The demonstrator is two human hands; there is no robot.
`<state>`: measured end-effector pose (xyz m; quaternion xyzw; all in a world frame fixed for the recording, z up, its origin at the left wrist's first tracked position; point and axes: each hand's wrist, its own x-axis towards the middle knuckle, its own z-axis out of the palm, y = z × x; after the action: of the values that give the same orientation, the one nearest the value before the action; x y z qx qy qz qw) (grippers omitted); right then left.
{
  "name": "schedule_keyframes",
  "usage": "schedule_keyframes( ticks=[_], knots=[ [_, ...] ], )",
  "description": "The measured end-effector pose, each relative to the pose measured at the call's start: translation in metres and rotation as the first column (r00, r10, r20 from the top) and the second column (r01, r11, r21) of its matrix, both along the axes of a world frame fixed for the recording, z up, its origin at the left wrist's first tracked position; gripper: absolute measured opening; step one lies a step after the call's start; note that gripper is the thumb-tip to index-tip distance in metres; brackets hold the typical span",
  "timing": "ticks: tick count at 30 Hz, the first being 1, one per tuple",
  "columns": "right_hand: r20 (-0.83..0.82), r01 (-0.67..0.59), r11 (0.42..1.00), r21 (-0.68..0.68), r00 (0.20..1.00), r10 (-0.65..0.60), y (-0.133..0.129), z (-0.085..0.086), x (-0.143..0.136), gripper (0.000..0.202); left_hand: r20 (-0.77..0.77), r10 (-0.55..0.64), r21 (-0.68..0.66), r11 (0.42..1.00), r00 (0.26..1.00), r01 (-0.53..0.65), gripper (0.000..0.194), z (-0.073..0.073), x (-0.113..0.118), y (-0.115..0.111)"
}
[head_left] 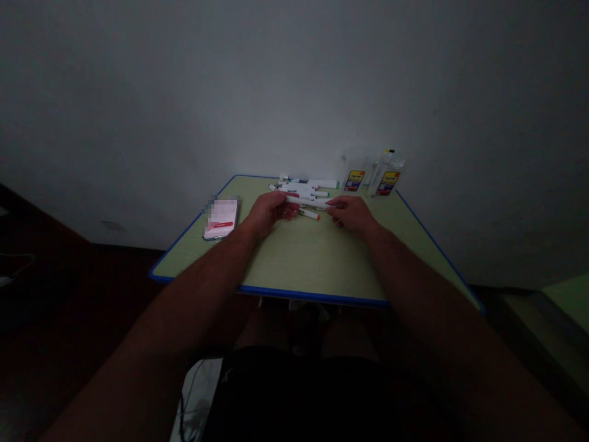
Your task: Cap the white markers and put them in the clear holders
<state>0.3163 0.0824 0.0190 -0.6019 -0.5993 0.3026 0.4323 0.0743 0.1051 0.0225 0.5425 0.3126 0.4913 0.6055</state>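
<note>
A white marker (pixel 307 201) lies level between my two hands, a little above the table. My left hand (pixel 272 212) has its fingers closed around the marker's left end. At the other end, my right hand (pixel 350 212) pinches the tip between thumb and fingers. Behind and beneath it, several loose white markers (pixel 317 183) with coloured ends lie in a pile, some partly hidden by my hands. One marker with an orange end (pixel 309 214) rests just in front of the pile, near my left fingers.
Two clear plastic cases with labels, one (pixel 354 175) beside the other (pixel 389 178), stand at the back right against the wall (pixel 294 86). A pale box-like item with a red mark (pixel 221 218) lies at the left. The table (pixel 313 264) has a blue edge.
</note>
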Motion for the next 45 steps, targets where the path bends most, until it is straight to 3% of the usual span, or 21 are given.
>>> schedule_keyframes(
  ticks=[4,12,23,29,45],
  knots=[
    [-0.024,0.006,1.0,-0.012,1.0,-0.006,0.0,0.0,0.0,0.016,0.046,-0.062,-0.056,0.996,0.997,0.065,0.038,0.0,-0.002,0.004],
    [-0.007,-0.004,1.0,-0.01,1.0,0.004,0.001,0.0,0.0,0.014,0.045,-0.083,-0.051,0.995,0.996,0.085,0.029,-0.006,-0.003,0.007],
    [-0.15,-0.133,0.991,0.008,0.98,0.133,-0.003,0.002,-0.001,0.017,0.118,-0.162,-0.162,0.97,0.98,0.18,0.036,0.008,-0.003,-0.005],
    [-0.144,-0.162,0.987,0.004,0.976,0.161,-0.007,0.006,-0.003,0.02,0.135,-0.186,-0.186,0.96,0.973,0.209,0.042,0.01,-0.006,-0.005],
    [-0.07,-0.127,0.99,0.065,0.989,0.132,-0.011,0.012,-0.004,0.012,0.127,-0.129,-0.17,0.974,0.983,0.15,0.041,0.008,-0.004,-0.006]
  ],
)
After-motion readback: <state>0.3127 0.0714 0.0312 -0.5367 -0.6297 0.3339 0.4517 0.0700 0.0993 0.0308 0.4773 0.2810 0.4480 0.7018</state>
